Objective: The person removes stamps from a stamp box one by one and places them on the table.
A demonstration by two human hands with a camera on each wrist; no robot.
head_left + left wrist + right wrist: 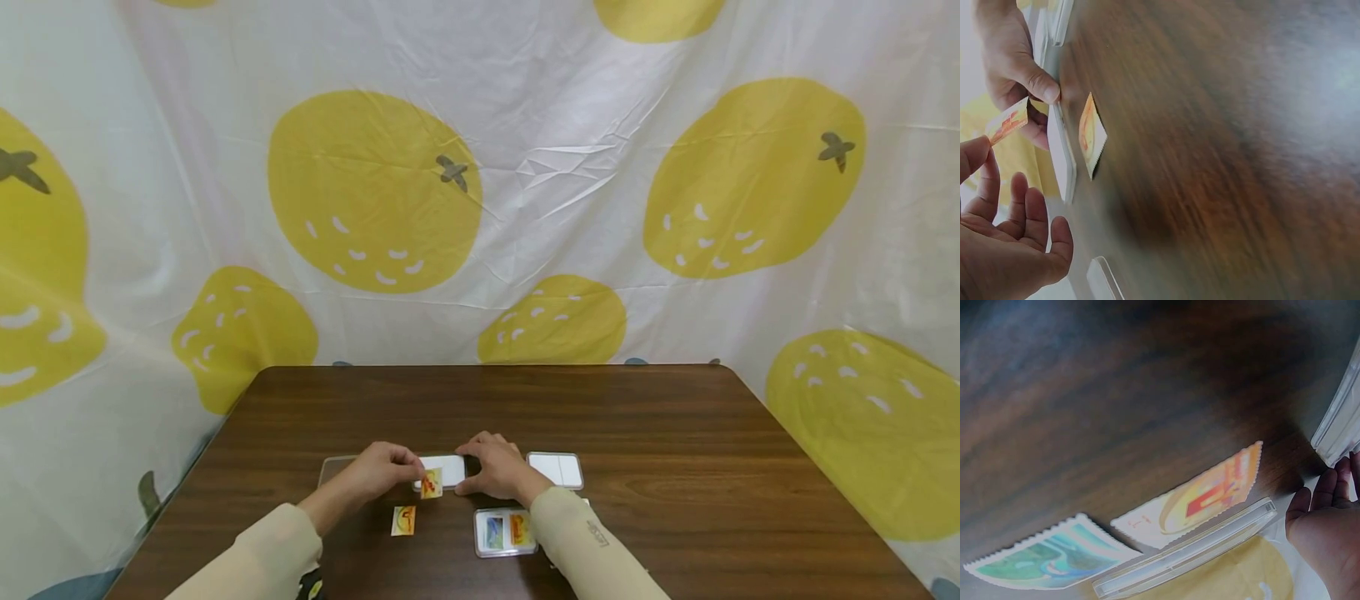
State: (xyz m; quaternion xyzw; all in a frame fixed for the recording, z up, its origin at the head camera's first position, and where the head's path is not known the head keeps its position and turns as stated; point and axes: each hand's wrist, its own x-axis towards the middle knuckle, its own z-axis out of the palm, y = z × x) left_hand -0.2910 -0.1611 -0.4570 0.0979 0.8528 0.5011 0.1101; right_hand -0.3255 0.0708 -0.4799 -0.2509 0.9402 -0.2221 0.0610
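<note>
My left hand [386, 468] pinches a small postage stamp [1007, 127] with perforated edges between thumb and fingertip, its other fingers loosely bent. The picture in orange and yellow overlaps a flat white case [450, 469] in the head view. My right hand [498, 468] grips that case by its right end, thumb on the near edge and fingers toward the far side. A second orange-yellow stamp [403, 521] lies on the table just in front of the case. In the left wrist view, the held stamp hangs in the air beside the right hand's fingers [1040, 128].
A clear case [506, 533] with a blue stamp and an orange stamp lies near the right forearm. Another white-backed case [555, 469] is farther right. Two loose stamps [1200, 503] show in the right wrist view, mostly hidden by the sleeve otherwise. A transparent case [330, 468] lies left.
</note>
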